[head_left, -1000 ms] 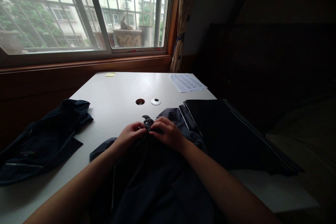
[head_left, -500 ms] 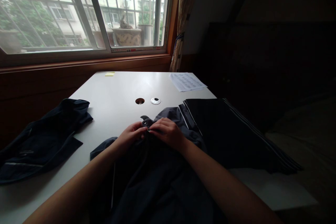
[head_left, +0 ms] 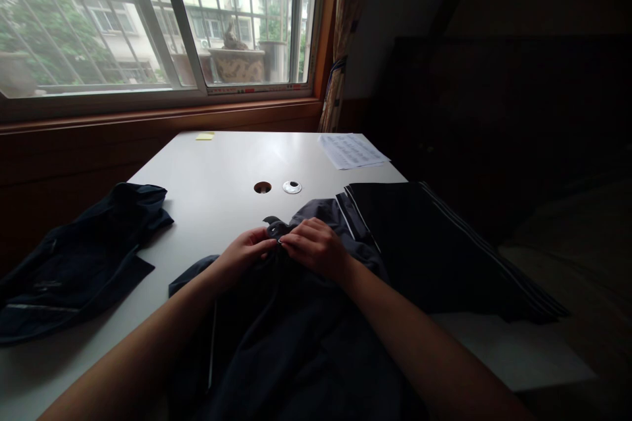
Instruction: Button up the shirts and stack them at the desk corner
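A dark navy garment point(head_left: 296, 342) with a grey lining lies spread on the table in front of me. At its upper edge my left hand point(head_left: 244, 253) pinches the fabric between thumb and fingers. Right beside it my right hand point(head_left: 316, 247) is closed on the same edge. Between the two sets of fingertips a small, shiny round fastener point(head_left: 280, 241) shows, partly covered by the fingers. Just above it a dark, curved flap of the edge sticks up, with a small light spot on it.
Another navy garment point(head_left: 83, 256) lies crumpled at the left. A stack of folded dark clothing with white stripes point(head_left: 434, 250) rests on the right. Printed sheets point(head_left: 353, 150) and a yellow sticky note point(head_left: 205, 136) lie toward the back of the white table point(head_left: 222, 171), which has two round cable holes.
Both hands keep their grip in nearly the same place. The fingertips cover more of the round fastener than before. The view has shifted very slightly.
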Available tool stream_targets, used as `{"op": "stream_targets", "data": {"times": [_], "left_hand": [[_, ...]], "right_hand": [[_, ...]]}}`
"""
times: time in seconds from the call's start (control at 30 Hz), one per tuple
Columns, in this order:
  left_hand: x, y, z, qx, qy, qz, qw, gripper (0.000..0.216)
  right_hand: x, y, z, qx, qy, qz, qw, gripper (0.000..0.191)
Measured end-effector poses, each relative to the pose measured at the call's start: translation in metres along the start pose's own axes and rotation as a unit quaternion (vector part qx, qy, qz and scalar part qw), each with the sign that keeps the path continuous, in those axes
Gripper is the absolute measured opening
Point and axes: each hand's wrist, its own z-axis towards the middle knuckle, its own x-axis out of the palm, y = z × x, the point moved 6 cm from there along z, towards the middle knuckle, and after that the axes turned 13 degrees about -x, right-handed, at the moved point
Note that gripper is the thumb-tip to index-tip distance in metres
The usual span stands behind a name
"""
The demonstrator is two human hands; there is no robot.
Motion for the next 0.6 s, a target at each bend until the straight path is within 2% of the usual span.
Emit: {"op": "stream_targets", "data": {"times": [0.2, 0.6], "left_hand": [[0.0009, 0.0018, -0.0005, 0.002, 0.0, -0.026, 1.0, 0.029], [-0.004, 0.0037, -0.0004, 0.006, -0.026, -0.03, 0.999, 0.025]], "right_hand": [[-0.0082, 0.0076, 0.0056, -0.061, 0.006, -0.037, 0.997, 0.01], [-0.006, 0.0071, 0.0036, -0.066, 0.023, -0.038, 0.997, 0.01]]}}
